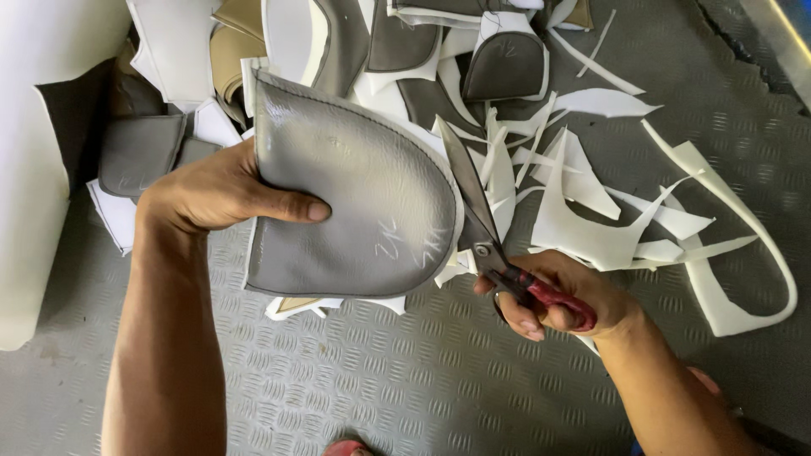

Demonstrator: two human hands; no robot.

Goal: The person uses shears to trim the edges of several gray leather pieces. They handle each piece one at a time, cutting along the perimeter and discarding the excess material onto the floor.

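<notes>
From my remote seat I see the left hand (221, 190) gripping a grey rounded panel (351, 198) by its left edge, thumb pressed flat across the face and the other fingers hidden behind it. The panel is held up in the air above the floor, its curved side turned right, with a thin white foam border showing along that curve and some faint chalk marks near its lower right.

The right hand (557, 295) is clenched around the red handles of a pair of scissors (486, 228). The blades point up and to the left and lie right against the panel's curved edge; I think they are closed or nearly so, though the angle makes that hard to judge.

Below lies a grey ribbed metal floor (405, 380). White foam offcuts (591, 211) are scattered just right of the scissors, one long curved strip (743, 253) farther out. More grey and tan panels (473, 51) are piled along the top, and a white roll (34, 169) stands at the left.
</notes>
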